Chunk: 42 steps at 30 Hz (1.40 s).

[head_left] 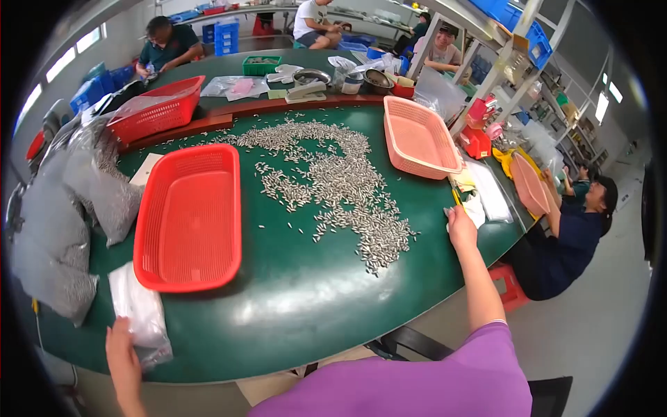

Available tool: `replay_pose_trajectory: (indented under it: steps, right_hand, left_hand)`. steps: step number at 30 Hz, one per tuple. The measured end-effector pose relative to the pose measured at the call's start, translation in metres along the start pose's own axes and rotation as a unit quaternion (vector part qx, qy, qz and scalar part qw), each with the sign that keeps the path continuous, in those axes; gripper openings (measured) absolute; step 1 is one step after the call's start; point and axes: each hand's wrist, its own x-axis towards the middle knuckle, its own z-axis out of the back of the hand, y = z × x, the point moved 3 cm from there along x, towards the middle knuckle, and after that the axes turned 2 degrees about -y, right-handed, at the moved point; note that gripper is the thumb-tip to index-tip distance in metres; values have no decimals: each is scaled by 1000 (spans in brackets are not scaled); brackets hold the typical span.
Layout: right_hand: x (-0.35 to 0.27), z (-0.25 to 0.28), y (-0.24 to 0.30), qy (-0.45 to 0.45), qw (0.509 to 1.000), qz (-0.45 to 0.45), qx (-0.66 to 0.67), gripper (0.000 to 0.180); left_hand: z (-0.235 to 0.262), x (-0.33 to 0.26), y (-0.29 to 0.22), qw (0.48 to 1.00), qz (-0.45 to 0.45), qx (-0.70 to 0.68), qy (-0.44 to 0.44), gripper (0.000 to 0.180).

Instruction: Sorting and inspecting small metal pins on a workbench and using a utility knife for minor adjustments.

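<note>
My left hand is at the table's near left edge, its fingers reaching against a packet of clear plastic bags; its grip on them is partly hidden. Stretched out to the right, my right hand is closed around a slim yellow tool whose exact kind I cannot make out. White bags or sheets lie just beyond that hand. Small shiny metal pins are spread loosely over the middle of the green table. A red plastic basket sits between them and my left hand.
Bulging clear bags of metal pieces crowd the left edge. A pink basket stands at the far right, a larger red basket at the far left. Bowls sit behind the brown ledge. A co-worker sits to the right.
</note>
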Motion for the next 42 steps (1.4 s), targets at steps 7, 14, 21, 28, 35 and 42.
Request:
replay_pose_trajectory:
  steps: [7,14,21,28,35,42]
  right_hand:
    - [-18,11,-14,-44,973,106,202,18]
    - [-23,51,1,111,575,-113,803,35]
    - [-111,93,43,212,333,-47,918,41]
    - [-148,104,70,185,417,-6,890,36]
    - [-157,118,77,-90,776,136,609,50]
    - [-135,74,88,199,511,-28,836,12]
  left_hand:
    - [43,-51,-171,983,10,-112,-143,25]
    - [20,-20,-353,937,-157,-306,-63,22]
    - [-36,22,-501,854,-171,-490,-12,35]
    - [-55,48,-519,811,-73,-580,34,50]
    - [-71,70,-488,713,6,-699,-55,31]
    - [-89,84,-494,602,-1,-799,10,20]
